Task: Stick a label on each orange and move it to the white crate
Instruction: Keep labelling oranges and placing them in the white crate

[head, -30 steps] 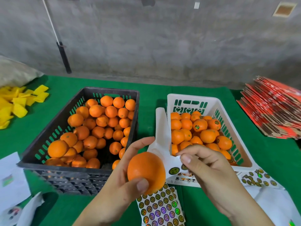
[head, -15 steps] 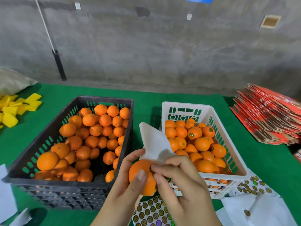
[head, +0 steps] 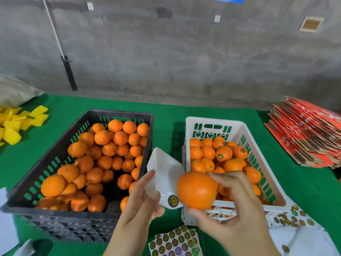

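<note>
- The black crate point(head: 55, 159) stands on the left of the green surface point(head: 166, 115), heaped with oranges on which no label shows; judged from this, much of the task remains
- The left hand point(head: 140, 202) hangs just right of the black crate's near corner with its fingers straight and relaxed, while the white backing sheet point(head: 164, 174) rises from between thumb and palm; whether the thumb truly pinches that sheet cannot be told
- One round label point(head: 173, 201) sits at the sheet's lower edge, just beside the carried fruit, so the sheet is best kept there, ready for the next piece
- The orange point(head: 196, 190) is in the grip of the right hand point(head: 234, 209), fingers curled over its top and right side, thumb beneath; the fruit pokes out to the left of the palm, clear of the left hand
- No label shows on the face turned to the camera; it may lie on the hidden side, and this cannot be told
- The step in hand looks to be the move to the white crate point(head: 212, 124): the orange hovers over the crate's near left corner, at the rim
- To do it well, the person should carry it further in over the pile and set it low into a hollow rather than drop it, since the labelled oranges already lie heaped and one could roll
- A full label sheet point(head: 175, 241) lies on the surface below the hands, and another sheet point(head: 293, 218) lies right of the white crate
</note>
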`<state>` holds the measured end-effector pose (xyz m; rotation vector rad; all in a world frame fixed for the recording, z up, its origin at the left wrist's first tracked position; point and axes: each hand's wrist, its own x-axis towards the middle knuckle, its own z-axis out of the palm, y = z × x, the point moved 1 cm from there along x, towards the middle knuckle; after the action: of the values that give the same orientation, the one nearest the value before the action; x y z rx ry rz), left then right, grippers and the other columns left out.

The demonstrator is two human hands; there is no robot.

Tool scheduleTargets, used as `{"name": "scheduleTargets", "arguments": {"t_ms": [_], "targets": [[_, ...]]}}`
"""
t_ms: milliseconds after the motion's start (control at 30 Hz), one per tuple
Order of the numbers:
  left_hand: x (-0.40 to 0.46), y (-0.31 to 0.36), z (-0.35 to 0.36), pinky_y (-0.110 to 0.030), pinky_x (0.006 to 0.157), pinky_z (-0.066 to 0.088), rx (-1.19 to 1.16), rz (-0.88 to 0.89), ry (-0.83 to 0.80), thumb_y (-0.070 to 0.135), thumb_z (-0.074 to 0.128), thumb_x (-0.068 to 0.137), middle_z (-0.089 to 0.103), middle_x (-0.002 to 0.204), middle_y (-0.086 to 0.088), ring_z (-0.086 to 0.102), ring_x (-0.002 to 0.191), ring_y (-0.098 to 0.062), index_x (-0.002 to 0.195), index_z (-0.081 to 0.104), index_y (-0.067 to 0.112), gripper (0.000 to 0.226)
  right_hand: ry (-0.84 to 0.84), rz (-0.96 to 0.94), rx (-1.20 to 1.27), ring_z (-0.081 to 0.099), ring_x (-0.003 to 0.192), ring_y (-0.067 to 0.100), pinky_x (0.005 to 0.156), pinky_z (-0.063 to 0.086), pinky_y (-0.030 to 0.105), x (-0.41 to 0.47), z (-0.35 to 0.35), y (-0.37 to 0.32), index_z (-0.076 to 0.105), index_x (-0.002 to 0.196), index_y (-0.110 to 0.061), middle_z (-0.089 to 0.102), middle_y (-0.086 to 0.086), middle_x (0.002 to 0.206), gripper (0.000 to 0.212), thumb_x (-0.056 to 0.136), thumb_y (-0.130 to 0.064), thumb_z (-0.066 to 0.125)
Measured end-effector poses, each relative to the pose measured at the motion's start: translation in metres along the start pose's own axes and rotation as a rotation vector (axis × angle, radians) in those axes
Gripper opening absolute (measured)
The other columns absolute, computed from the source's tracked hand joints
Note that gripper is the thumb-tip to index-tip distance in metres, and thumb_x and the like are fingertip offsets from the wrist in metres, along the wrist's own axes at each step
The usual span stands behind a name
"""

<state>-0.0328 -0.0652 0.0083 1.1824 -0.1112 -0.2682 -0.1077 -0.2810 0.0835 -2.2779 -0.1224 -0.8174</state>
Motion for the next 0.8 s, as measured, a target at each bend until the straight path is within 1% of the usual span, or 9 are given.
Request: {"name": "scheduleTargets", "arguments": {"t_ms": [167, 233, 300, 400, 500, 600, 667, 733, 800], "targets": [[0.005, 0.009, 0.009, -0.035, 0.084, 0.056, 0.209, 0.02, -0.071, 0.054, 0.072, 0.082, 0.049, 0.093, -0.008, 0.059, 0.084, -0.018, 0.131, 0.064, 0.052, 0.049, 0.052, 0.24, -0.316, 0.056, 0.109, 0.02, 0.087, 0.045, 0.032, 0.003, -0.016, 0.069, 0.058, 0.13, -0.032, 0.058, -0.012, 0.115, 0.06, 0.085, -0.069, 0.072], [0.007, 0.011, 0.012, -0.026, 0.082, 0.057, 0.22, 0.025, -0.113, 0.046, 0.071, 0.094, 0.057, 0.09, 0.009, 0.059, 0.086, -0.012, 0.13, 0.064, 0.052, 0.037, -0.026, 0.471, -0.382, 0.05, 0.128, 0.036, 0.099, 0.047, 0.051, 0.0, -0.01, 0.088, 0.047, 0.152, -0.022, 0.059, 0.006, 0.136, 0.084, 0.084, -0.064, 0.071], [0.006, 0.02, 0.021, -0.018, 0.085, 0.055, 0.253, 0.017, -0.162, 0.038, 0.064, 0.094, 0.06, 0.087, 0.025, 0.061, 0.088, -0.003, 0.135, 0.06, 0.048, 0.043, -0.147, 0.629, -0.413, 0.029, 0.149, 0.035, 0.119, 0.03, 0.054, -0.005, 0.0, 0.093, 0.027, 0.166, -0.023, 0.04, 0.005, 0.162, 0.109, 0.08, -0.08, 0.064], [0.013, 0.021, 0.025, -0.012, 0.08, 0.051, 0.297, 0.057, -0.199, 0.038, 0.061, 0.096, 0.056, 0.083, 0.022, 0.058, 0.087, -0.008, 0.137, 0.056, 0.049, 0.043, -0.237, 0.808, 0.234, 0.041, 0.149, 0.012, 0.115, 0.042, 0.034, -0.008, 0.024, 0.067, 0.041, 0.154, -0.05, 0.048, -0.037, 0.148, 0.109, 0.06, -0.104, 0.051], [0.026, 0.015, 0.022, -0.021, 0.083, 0.048, 0.292, 0.047, -0.25, 0.036, 0.064, 0.098, 0.05, 0.084, 0.008, 0.051, 0.084, -0.017, 0.135, 0.056, 0.054, 0.042, -0.261, 0.967, 0.882, 0.071, 0.117, 0.013, 0.082, 0.062, 0.032, -0.007, 0.05, 0.047, 0.076, 0.124, -0.037, 0.075, -0.014, 0.125, 0.083, 0.056, -0.084, 0.082], [0.047, 0.011, 0.007, -0.032, 0.086, 0.052, 0.386, 0.084, -0.451, 0.045, 0.061, 0.102, 0.063, 0.107, 0.017, 0.06, 0.096, -0.019, 0.154, 0.035, 0.048, 0.057, -0.102, 0.853, 0.864, 0.068, 0.087, 0.026, 0.068, 0.056, 0.034, 0.0, 0.061, 0.043, 0.081, 0.093, -0.021, 0.075, 0.005, 0.094, 0.034, 0.073, -0.048, 0.087], [0.077, 0.009, -0.018, -0.039, 0.082, 0.059, 0.542, 0.154, -0.466, 0.049, 0.056, 0.105, 0.066, 0.128, 0.009, 0.067, 0.097, -0.021, 0.16, 0.021, 0.046, 0.065, 0.03, 0.853, 0.904, 0.074, 0.084, 0.022, 0.062, 0.057, 0.03, 0.005, 0.062, 0.045, 0.081, 0.098, -0.02, 0.08, 0.007, 0.1, 0.02, 0.082, -0.029, 0.073], [0.122, 0.004, -0.049, -0.039, 0.066, 0.056, 0.9, 0.255, -0.221, 0.046, 0.051, 0.107, 0.07, 0.115, 0.011, 0.066, 0.077, -0.018, 0.15, 0.038, 0.043, 0.045, 0.099, 0.849, 0.919, 0.077, 0.094, 0.022, 0.068, 0.061, 0.035, 0.007, 0.062, 0.05, 0.079, 0.113, -0.022, 0.08, 0.006, 0.113, 0.03, 0.086, -0.026, 0.068], [0.168, -0.009, -0.077, -0.044, 0.067, 0.054, 1.198, 0.157, 0.014, 0.026, 0.05, 0.107, 0.073, 0.111, 0.004, 0.067, 0.081, -0.02, 0.127, 0.055, 0.028, 0.021, 0.094, 0.83, 0.907, 0.077, 0.097, 0.021, 0.07, 0.06, 0.038, 0.008, 0.064, 0.05, 0.077, 0.118, -0.025, 0.079, 0.006, 0.118, 0.035, 0.085, -0.03, 0.069]]}}
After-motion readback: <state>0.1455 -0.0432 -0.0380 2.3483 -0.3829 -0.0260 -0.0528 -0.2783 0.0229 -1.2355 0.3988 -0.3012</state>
